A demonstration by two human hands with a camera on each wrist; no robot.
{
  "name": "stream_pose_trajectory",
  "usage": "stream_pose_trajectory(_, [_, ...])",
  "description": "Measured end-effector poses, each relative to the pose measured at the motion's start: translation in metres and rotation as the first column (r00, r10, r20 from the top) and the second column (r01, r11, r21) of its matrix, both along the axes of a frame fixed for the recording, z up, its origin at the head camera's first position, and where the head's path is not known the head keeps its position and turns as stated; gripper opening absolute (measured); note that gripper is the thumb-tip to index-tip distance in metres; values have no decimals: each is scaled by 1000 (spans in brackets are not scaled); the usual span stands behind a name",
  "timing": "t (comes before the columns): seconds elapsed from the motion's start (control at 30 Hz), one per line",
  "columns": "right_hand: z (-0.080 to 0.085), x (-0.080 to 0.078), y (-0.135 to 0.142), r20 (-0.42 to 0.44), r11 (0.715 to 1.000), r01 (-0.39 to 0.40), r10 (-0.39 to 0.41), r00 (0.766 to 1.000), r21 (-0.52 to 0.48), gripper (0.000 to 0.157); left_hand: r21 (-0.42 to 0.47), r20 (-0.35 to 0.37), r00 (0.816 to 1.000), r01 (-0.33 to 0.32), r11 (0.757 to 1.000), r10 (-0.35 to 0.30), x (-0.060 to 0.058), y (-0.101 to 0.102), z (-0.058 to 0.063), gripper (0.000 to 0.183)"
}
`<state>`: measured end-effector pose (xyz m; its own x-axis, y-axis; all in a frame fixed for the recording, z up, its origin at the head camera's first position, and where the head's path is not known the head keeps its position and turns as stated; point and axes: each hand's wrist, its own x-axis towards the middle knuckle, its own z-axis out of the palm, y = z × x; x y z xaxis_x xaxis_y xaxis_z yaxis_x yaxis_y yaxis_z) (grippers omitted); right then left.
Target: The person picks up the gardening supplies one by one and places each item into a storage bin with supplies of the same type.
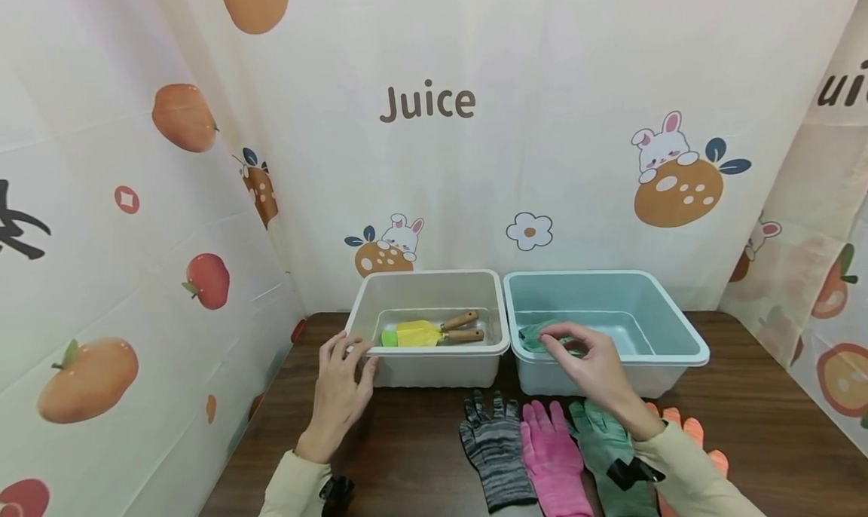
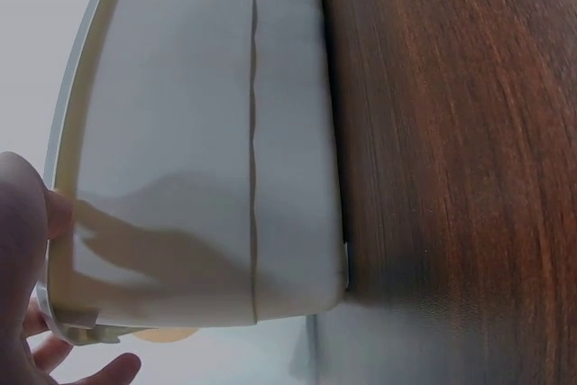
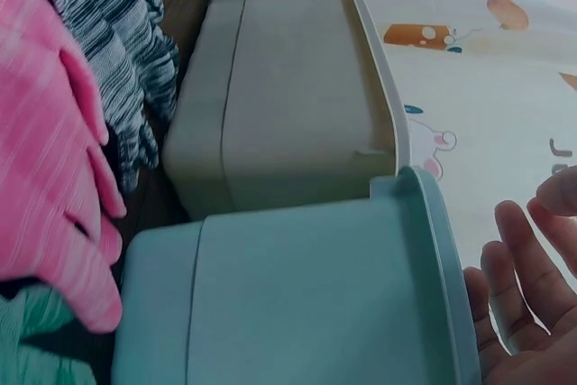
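My left hand (image 1: 339, 396) grips the front left corner of a beige plastic bin (image 1: 434, 370), with thumb and fingers bent round its rim. Two small yellow garden tools with wooden handles (image 1: 464, 336) lie inside that bin. Over the front left rim of a light blue bin (image 1: 610, 370) hovers my right hand (image 1: 588, 359), thumb and index finger near each other. A crumpled green item (image 1: 532, 336) sits in the blue bin just beneath those fingers, partly hidden. In the right wrist view the fingers (image 3: 527, 268) are spread loosely, with nothing seen between them.
On the dark wooden table (image 1: 407, 457), before the bins, lie a grey striped glove (image 1: 498, 453), a pink glove (image 1: 556, 457), a green glove (image 1: 600, 442) and orange gloves (image 1: 695, 434). My right forearm crosses above the last two. A printed curtain (image 1: 461, 178) hangs behind.
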<state>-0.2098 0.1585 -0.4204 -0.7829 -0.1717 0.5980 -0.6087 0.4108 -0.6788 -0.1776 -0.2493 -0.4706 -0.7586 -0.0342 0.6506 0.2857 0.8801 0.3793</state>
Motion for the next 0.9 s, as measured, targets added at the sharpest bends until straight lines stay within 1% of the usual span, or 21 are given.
stream_pose_trajectory(0.17, [-2,3,9,-14,1000,9,-10,1000,-9,18,-1,2,1000,-2,1000,2,1,-1,0,24])
stream_pose_trajectory(0.43, [-2,9,26,-9,999,16,-16,1000,-40,20,-5,-9,1000,-7,1000,7,2,-2,1,24])
stream_pose_trajectory(0.57, [-3,13,34,-12,998,46,-46,999,-48,18,-4,20,1000,-1,1000,1,2,-2,2,25])
stream_pose_trajectory(0.67, [-3,17,40,6,996,72,-72,997,-48,17,-4,43,999,0,1000,0,2,-1,3,25])
stream_pose_trajectory(0.77, [-2,20,47,26,994,100,-99,995,-32,17,-10,45,999,0,1000,0,2,-1,4,26])
stream_pose_trajectory(0.9, [-2,23,53,17,990,139,-139,990,-12,17,-28,36,999,2,1000,-1,2,-1,4,28])
